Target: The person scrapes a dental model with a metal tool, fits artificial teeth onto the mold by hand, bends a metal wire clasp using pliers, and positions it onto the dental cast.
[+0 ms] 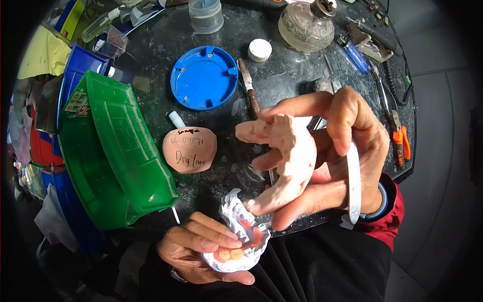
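My right hand (347, 146) holds a pinkish, U-shaped dental cast (294, 158) between fingers and thumb, raised above the bench. A white curved strip (354, 183) lies against the same hand. Lower down, my left hand (201, 246) grips a white, rough-edged plaster mould (256, 256), its fingertips resting on pink material and two yellowish teeth (231, 254). The lower tip of the cast is close to the mould's upper edge; whether they touch I cannot tell. A pink plaster block (190, 150) with handwriting lies on the bench, left of the cast.
On the dark bench (151, 65) are a green bin (115, 156), a blue round lid (204, 78), a white cap (259, 50), a knife (249, 88), a glass burner (307, 27), a blue lighter (356, 56) and orange-handled pliers (401, 143). Blue bins stand at the left.
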The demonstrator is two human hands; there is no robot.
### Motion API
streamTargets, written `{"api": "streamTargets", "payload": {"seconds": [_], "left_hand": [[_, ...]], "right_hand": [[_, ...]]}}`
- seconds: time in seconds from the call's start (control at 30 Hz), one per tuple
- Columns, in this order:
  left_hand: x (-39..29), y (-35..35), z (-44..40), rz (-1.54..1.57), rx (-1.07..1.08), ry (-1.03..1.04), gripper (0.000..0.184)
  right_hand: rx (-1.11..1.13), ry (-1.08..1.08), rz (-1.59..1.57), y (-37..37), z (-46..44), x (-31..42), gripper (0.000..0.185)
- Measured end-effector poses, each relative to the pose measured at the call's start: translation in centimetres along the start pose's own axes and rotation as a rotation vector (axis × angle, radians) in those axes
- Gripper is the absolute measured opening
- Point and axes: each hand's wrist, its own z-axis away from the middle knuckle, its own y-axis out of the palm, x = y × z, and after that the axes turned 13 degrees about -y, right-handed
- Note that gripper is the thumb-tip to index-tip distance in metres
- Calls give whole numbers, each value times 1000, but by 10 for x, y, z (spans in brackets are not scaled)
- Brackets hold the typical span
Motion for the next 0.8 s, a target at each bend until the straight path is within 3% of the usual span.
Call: {"api": "streamTargets", "payload": {"seconds": [0.27,0.8], "left_hand": [[1,-3,-1,-46,78,24,69],[1,-1,6,-41,61,-2,69]], "right_hand": [[-1,-71,255,-1,0,6,61],[2,-68,343,0,3,10,65]]}}
